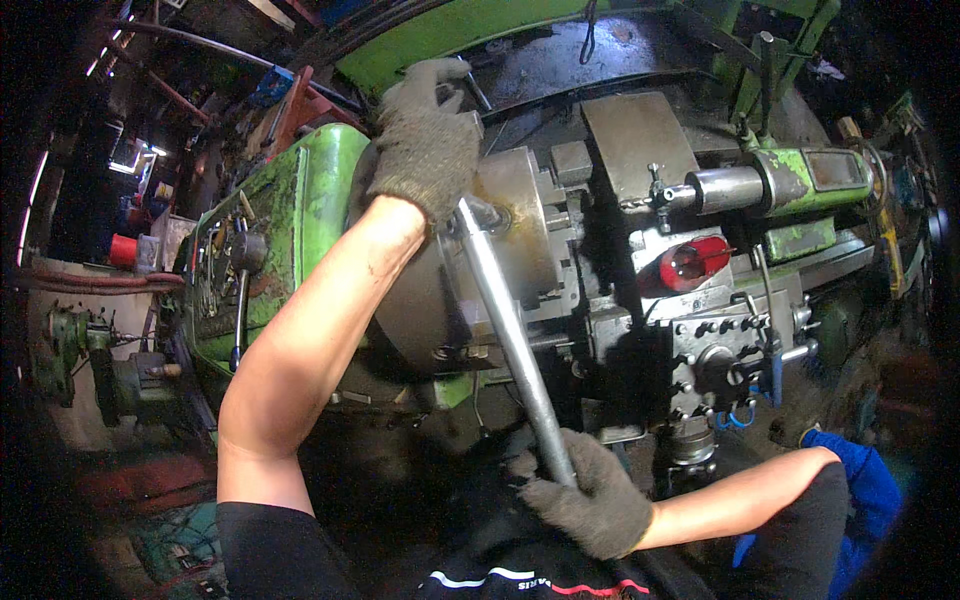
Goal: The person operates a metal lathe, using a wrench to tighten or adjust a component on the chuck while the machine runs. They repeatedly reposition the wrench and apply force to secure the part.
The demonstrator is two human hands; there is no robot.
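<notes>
My right hand (590, 495), in a dark grey work glove, is wrapped round the lower end of a long steel bar (513, 345). The bar slants up and left to the side of a large round lathe chuck (515, 185), where its upper end meets a fitting. Over the top of the chuck is my left hand (428, 125), gloved alike, with its fingers curled. A thin metal rod (480, 90) shows just beside these fingers; what they grip is partly hidden. My left forearm crosses in front of the chuck's left part.
The green headstock (325, 190) stands left of the chuck, with a lever (241, 300) on its front. To the right are the tailstock (815, 180), a red object (695, 262) on the carriage and a bolted tool post (715, 365). Blue cloth (865, 490) shows at lower right.
</notes>
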